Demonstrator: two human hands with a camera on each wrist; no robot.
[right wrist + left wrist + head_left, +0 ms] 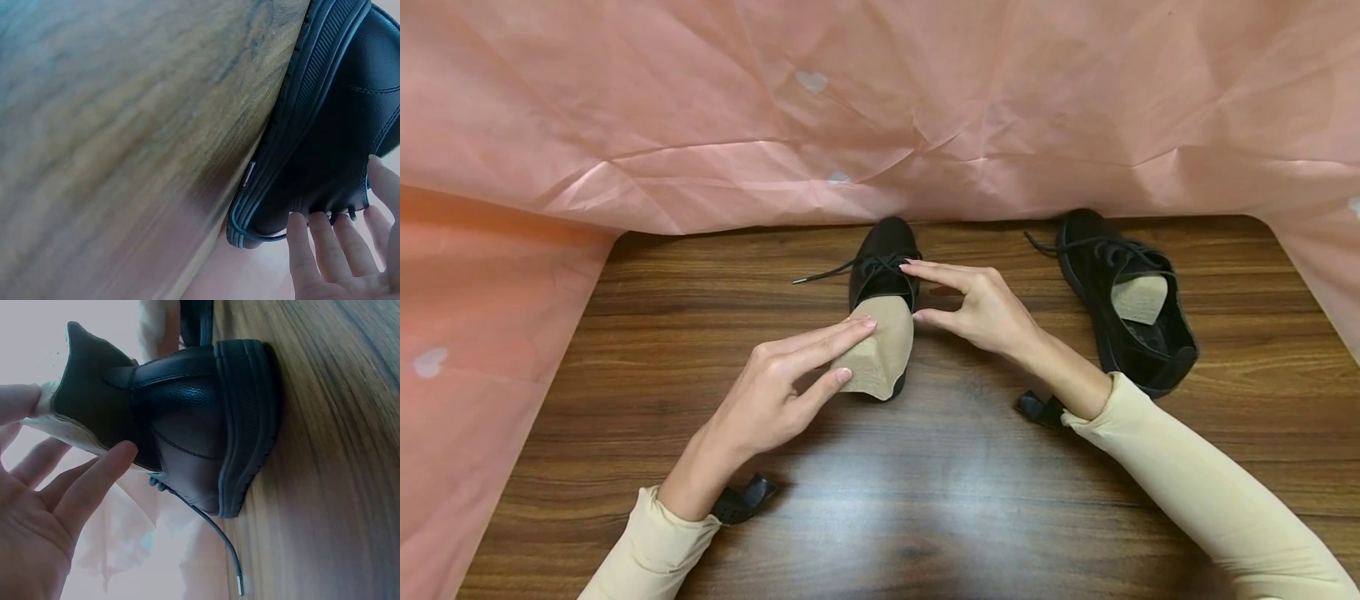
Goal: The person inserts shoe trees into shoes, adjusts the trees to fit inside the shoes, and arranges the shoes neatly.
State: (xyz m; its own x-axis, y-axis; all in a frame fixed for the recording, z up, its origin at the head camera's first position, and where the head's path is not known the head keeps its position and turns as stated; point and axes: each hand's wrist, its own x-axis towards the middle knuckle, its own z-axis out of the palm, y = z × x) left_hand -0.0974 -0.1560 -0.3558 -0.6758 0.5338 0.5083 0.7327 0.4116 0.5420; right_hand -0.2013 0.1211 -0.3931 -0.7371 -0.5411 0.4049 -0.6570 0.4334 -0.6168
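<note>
The stiff-looking beige insert [896, 333] sits partly inside the black leather lace-up shoe [883, 242] on the brown wood-grain table [700, 275]. The left hand [778, 392] pinches it; the right hand [985, 307] is spread, fingertips against the shoe's side. Gentle, even handling should avoid creasing. The left wrist view shows the insert's shaded underside, hidden from the head view.

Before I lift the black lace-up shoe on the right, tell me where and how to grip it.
Probably pinch the heel rim of the shoe, coming from the right, thumb inside, fingers outside. The heel angles toward you; the pointed beige insert sits further forward, leaving room behind it; the cream fabric sleeve passes close on the left.
</note>
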